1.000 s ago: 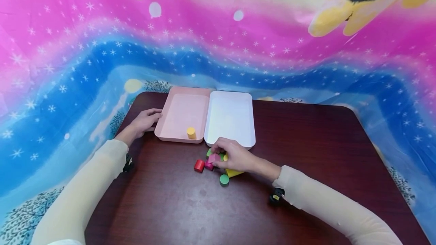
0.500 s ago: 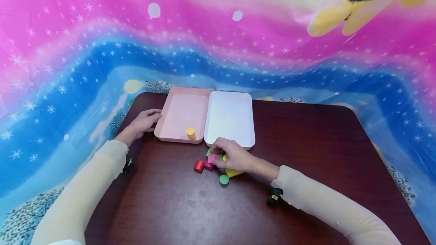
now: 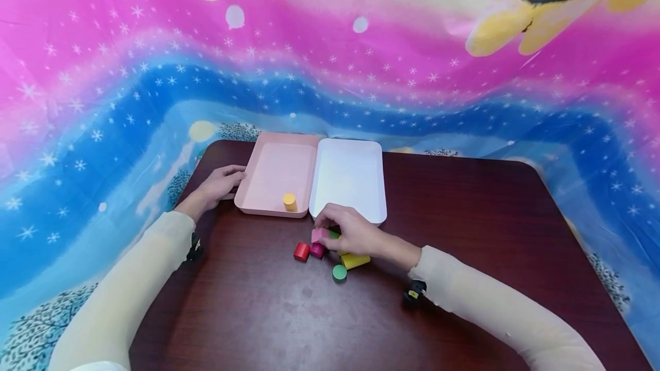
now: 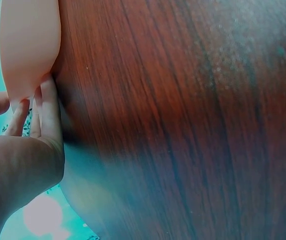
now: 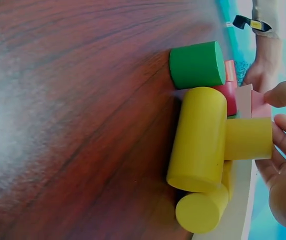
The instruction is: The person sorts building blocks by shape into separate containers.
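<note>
My left hand (image 3: 215, 184) rests against the left side of the pink tray (image 3: 283, 165), its fairly straight fingertips touching the wall in the left wrist view. An orange cylinder (image 3: 290, 202) stands inside that tray near the front. With thumb and fingers, my right hand (image 3: 356, 232) pinches a pink block (image 3: 318, 236) over a cluster of blocks. Below it are a magenta block (image 3: 317, 251), a red cylinder (image 3: 301, 252), a green cylinder (image 3: 339, 273) and a yellow cylinder (image 3: 356, 261). The right wrist view shows several yellow cylinders (image 5: 197, 140) beside the hand; fingers partly hide the pile.
A white tray (image 3: 348, 176) stands right beside the pink one, just behind the blocks. Both trays sit at the back of the dark brown table (image 3: 464, 216). A colourful printed cloth (image 3: 412, 85) hangs behind and around the table.
The right hand has lifted the pink block slightly, up and away from the magenta one, which now shows more. The left hand has kept its place at the pink tray.
</note>
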Tool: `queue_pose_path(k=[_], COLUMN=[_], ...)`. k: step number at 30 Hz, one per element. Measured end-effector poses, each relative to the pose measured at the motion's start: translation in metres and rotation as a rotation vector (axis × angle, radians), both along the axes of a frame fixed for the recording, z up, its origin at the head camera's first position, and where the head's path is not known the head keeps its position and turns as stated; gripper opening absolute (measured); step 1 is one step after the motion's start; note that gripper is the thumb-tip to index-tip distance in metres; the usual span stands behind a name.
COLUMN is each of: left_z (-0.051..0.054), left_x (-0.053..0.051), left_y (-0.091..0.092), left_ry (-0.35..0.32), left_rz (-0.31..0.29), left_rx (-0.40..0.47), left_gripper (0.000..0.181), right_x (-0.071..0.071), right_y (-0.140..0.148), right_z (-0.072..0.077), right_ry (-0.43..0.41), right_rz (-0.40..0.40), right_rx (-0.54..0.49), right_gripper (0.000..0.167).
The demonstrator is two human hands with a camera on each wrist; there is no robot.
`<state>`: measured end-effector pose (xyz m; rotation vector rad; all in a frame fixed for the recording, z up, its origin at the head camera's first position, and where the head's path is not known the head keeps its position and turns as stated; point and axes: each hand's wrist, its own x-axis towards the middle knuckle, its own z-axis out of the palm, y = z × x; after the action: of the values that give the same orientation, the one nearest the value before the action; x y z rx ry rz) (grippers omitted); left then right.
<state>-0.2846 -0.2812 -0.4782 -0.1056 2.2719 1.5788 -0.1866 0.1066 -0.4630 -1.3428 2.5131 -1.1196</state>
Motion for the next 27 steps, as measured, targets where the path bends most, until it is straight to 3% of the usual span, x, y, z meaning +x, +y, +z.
queue_pose_path(k=[9,27], left_z=[0.0,-0.002], left_x=[0.0,-0.003], left_y=[0.001,0.0], left_ry=[0.01,-0.021], left_rz=[0.01,0.006], left_rx=[-0.019,0.02], left_gripper=[0.055,0.056], right_x=[-0.004,-0.01], right_y=[-0.01,-0.018], right_z=[0.008,0.013], right_ry=[-0.022,-0.048], right_rz=[-0.014,-0.017], right_rx=[0.058,0.03], right_gripper=[0.025,0.029])
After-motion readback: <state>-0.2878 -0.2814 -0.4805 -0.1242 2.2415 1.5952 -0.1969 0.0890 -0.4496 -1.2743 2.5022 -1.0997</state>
